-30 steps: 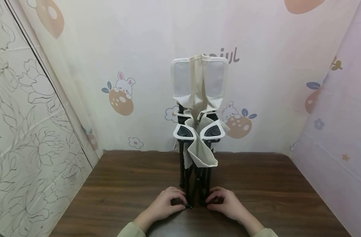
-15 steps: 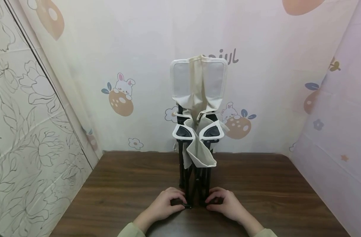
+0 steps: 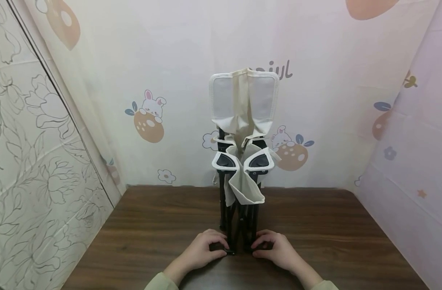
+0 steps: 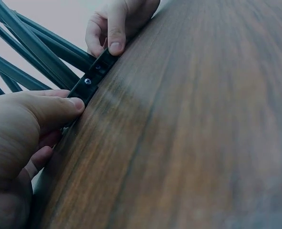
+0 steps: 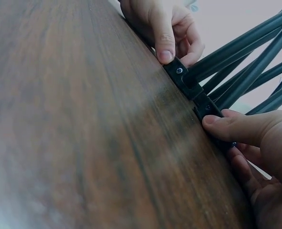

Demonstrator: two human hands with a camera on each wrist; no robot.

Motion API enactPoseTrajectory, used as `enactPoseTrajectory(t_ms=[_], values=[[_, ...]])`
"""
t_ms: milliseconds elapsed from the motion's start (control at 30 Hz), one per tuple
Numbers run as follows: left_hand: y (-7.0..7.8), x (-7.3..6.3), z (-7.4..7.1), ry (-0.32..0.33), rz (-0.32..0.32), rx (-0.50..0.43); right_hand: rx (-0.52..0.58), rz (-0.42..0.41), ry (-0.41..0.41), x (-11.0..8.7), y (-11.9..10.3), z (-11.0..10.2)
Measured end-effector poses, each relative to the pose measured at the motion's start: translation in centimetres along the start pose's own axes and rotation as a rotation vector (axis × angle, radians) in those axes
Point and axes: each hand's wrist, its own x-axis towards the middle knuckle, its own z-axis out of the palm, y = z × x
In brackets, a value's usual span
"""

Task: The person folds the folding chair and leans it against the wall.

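A folded camping chair (image 3: 241,108) with cream fabric, pale mesh panels and black legs stands upright on the wooden table (image 3: 163,209). My left hand (image 3: 205,249) pinches the black foot (image 4: 86,82) of its front left leg between thumb and fingers. On the other side, my right hand (image 3: 277,250) grips the front right foot (image 5: 207,107) the same way. Both feet rest on the tabletop close together, as the wrist views show. Several dark tubes (image 5: 250,52) cross above them. The back feet are partly hidden behind the front legs.
A pale curtain (image 3: 170,60) printed with rabbits and fruit hangs close behind the chair. Another patterned cloth (image 3: 405,169) borders the right side, and a floral panel (image 3: 36,141) lines the left. The table's far edge runs just behind the chair.
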Motion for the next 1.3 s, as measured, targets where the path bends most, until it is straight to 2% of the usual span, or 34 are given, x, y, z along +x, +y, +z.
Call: enactPoseTrajectory(t_ms=[633,1300], values=[[-0.42,0.13,-0.05,-0.010,-0.004,-0.005,0.025,0.033,-0.016,0.27,-0.56,-0.16],[-0.51,0.45,-0.30,-0.025,-0.023,0.001,-0.011,-0.006,0.013,0.59,0.07,0.08]])
